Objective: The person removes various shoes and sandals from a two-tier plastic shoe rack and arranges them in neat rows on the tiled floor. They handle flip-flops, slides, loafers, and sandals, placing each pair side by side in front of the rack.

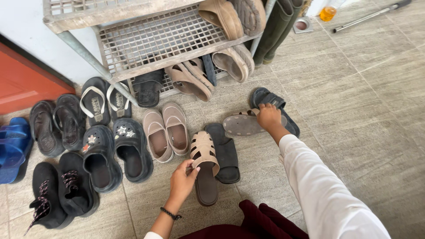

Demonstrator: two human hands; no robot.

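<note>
My left hand (183,179) grips the side of a tan strappy sandal (204,163) that lies upright on the tiled floor in front of me. My right hand (268,117) reaches forward and holds the matching tan sandal (242,124), which is turned sole-up. That overturned sandal rests partly on a dark blue slide (273,108). Another dark slide (226,152) lies flat between the two tan sandals.
A metal grid shoe rack (155,40) holds tan slides and sandals. A beige slip-on pair (166,130), dark clogs (115,152), black laced shoes (59,188), flip-flops (104,102) and a blue sandal (12,148) crowd the floor. Green boots (276,28) stand behind.
</note>
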